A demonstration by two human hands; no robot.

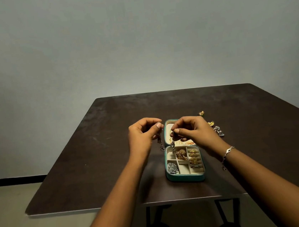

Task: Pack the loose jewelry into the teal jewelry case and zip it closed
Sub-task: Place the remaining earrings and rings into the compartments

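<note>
While each hand pinches a dangling silver earring between thumb and forefinger, other fingers curled, the teal case (186,179) lies open on the table just below and between them. The left hand (142,136) holds its earring (161,143) outside the case's rim; the right hand (193,132) hangs the second earring (172,145) over the near tray. Best lower each slowly into a free compartment, tip first, clear of the gold pieces (180,154). More loose jewelry (218,131) lies beyond the right hand.

Left hand (143,135) and right hand (196,131) each pinch a dangling silver piece (161,144) by the open teal case (186,179).
</note>
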